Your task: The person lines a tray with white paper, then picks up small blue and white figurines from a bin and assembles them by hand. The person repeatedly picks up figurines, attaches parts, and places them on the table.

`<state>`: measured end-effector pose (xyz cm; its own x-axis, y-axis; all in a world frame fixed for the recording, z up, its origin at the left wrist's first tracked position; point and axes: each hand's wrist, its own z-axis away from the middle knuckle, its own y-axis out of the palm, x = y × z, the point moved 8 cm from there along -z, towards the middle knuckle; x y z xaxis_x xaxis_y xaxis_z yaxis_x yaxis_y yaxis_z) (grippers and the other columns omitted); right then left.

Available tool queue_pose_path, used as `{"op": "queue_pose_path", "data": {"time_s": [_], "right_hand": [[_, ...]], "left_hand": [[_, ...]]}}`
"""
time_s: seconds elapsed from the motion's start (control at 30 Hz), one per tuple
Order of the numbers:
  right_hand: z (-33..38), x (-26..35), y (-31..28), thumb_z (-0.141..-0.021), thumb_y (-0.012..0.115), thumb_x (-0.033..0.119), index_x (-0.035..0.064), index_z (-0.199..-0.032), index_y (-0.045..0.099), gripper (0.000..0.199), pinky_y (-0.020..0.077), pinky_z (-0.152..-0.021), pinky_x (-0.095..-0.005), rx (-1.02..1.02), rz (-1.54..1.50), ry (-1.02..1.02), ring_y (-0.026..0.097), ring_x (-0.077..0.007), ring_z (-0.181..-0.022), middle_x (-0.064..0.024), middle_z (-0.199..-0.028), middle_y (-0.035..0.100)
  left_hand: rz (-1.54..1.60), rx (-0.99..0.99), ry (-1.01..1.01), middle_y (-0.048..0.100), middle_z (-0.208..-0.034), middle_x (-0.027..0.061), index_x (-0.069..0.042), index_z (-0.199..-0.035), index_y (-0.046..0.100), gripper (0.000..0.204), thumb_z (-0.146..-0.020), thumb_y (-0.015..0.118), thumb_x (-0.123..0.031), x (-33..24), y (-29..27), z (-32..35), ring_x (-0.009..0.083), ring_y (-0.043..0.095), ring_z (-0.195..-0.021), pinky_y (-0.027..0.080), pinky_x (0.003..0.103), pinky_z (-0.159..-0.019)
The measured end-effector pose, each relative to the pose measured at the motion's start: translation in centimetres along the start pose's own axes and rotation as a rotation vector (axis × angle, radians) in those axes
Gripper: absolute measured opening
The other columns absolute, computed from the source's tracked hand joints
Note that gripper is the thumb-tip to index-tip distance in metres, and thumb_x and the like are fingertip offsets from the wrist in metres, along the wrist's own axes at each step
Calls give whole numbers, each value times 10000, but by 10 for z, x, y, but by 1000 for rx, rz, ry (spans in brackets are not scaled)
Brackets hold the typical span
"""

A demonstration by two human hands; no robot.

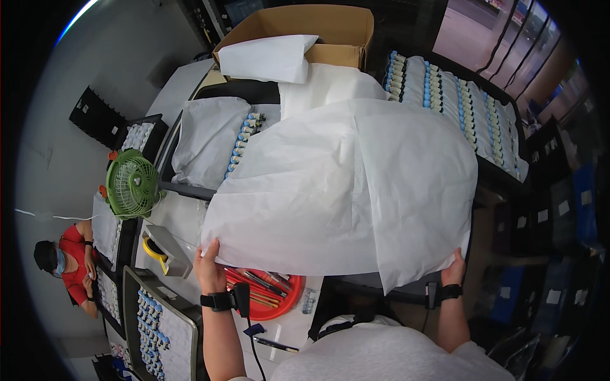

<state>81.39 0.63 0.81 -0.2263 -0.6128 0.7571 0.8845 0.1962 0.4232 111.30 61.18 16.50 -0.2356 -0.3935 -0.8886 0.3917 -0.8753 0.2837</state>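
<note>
A large, thin white sheet [292,209], creased and slightly see-through, stretches across the middle in front of me. My left hand [210,267] pinches its near left corner. At the near right corner my right hand [454,269] grips the same sheet, fingers closed on the edge. A fold runs down its right half, and a flap hangs toward me. Underneath, partly hidden, a dark tray [184,188] holds a row of small blue, cream and black parts [240,147] beside a white liner [210,136]. Both wrists wear black straps with small devices.
A cardboard box [343,25] with white sheets stands behind. At right is a tray of rowed parts [467,105]. To the left are a green fan [132,181], a tape dispenser [166,251] and another parts tray [130,286]. A red dish [267,312] holds pens. A person in red [75,254] works far left.
</note>
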Motion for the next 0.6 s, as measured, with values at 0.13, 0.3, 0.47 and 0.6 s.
{"op": "queue_pose_path", "data": {"time_s": [0.13, 0.3, 0.47, 0.6], "right_hand": [[-16, 7, -29, -983, 438, 298, 1, -1308, 430, 441, 339, -1049, -400, -6, -17, -21, 472, -264, -1207, -108, -1312, 510], [-14, 39, -48, -963, 497, 285, -45, -1248, 468, 437, 401, -997, -393, -98, -59, -121, 516, -263, -1160, -131, -1277, 529], [-30, 55, -124, -973, 436, 335, -29, -1271, 458, 471, 411, -1001, -434, -336, -117, -126, 518, -313, -1164, -160, -1309, 501], [10, 62, -139, -962, 399, 334, -72, -1236, 470, 495, 429, -974, -399, -650, 56, -136, 498, -293, -1183, -175, -1308, 489]], "left_hand": [[6, 8, 62, 628, -1035, 119, 10, -1098, 526, 312, -823, 667, -30, -17, 5, -9, 217, 628, -923, 518, 348, -809], [9, 18, 117, 628, -1024, 111, 3, -1091, 521, 305, -822, 663, -22, -39, 24, -28, 215, 637, -902, 537, 337, -765], [68, 152, 262, 624, -1009, 121, 4, -1074, 506, 286, -824, 646, -2, -81, 66, -64, 213, 639, -904, 552, 330, -743], [57, -98, 595, 537, -1197, 186, -9, -1225, 439, 439, -842, 649, -58, -138, 78, -72, 266, 579, -1068, 514, 387, -860]]}}
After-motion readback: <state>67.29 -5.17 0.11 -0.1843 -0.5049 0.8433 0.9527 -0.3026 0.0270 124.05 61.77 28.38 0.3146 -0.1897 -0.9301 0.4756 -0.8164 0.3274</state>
